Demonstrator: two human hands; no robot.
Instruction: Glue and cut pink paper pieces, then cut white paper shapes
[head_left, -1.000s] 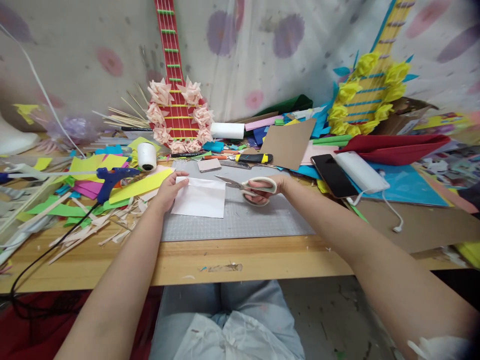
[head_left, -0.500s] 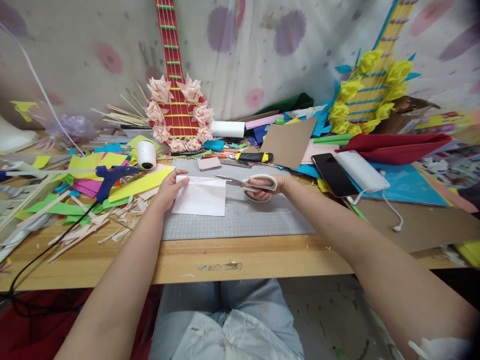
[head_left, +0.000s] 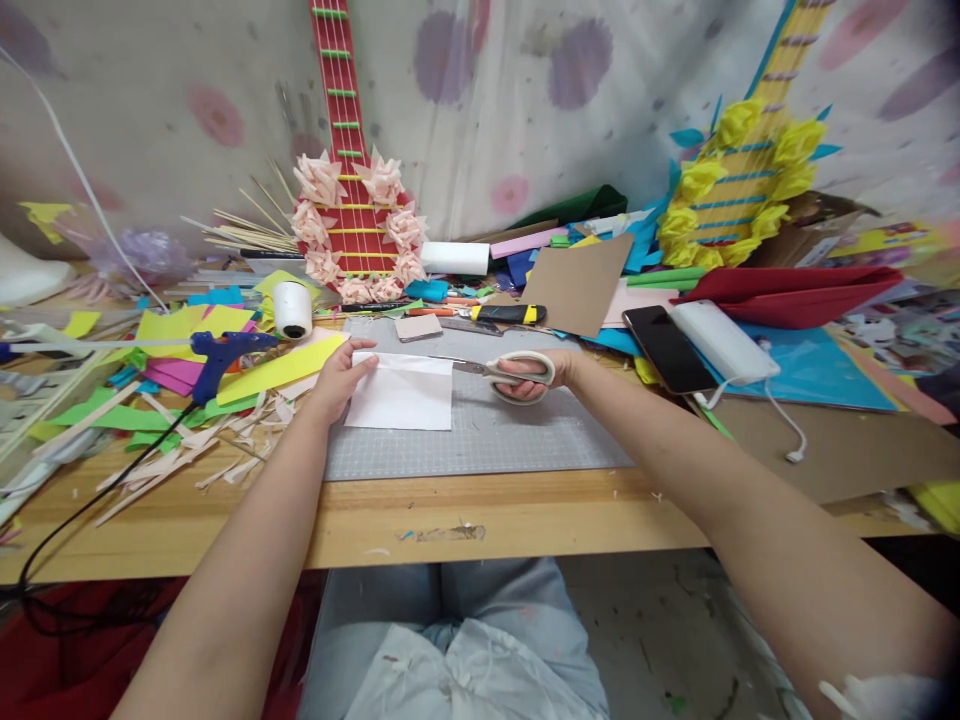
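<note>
A sheet of white paper (head_left: 401,395) with a crease near its far edge lies over the grey cutting mat (head_left: 517,440). My left hand (head_left: 343,380) grips the paper's far left corner, thumb on top. In my right hand (head_left: 529,378) is a pair of scissors (head_left: 480,368) with pale handles, my fingers through the loops. The scissor blades point left and meet the paper at its right edge, close to the crease. They look nearly closed, and their tips lie along the far strip of the sheet.
Behind the mat are a yellow-black utility knife (head_left: 510,314) and a small cardboard piece (head_left: 418,328). On the left lie a blue glue gun (head_left: 221,360), a white roll (head_left: 292,309) and paper scraps. A phone (head_left: 667,348) and power bank (head_left: 724,342) are on the right. Two paper guitars stand behind.
The scissor blades have closed from a slightly parted position onto the paper's right edge. My left hand and the sheet have barely moved.
</note>
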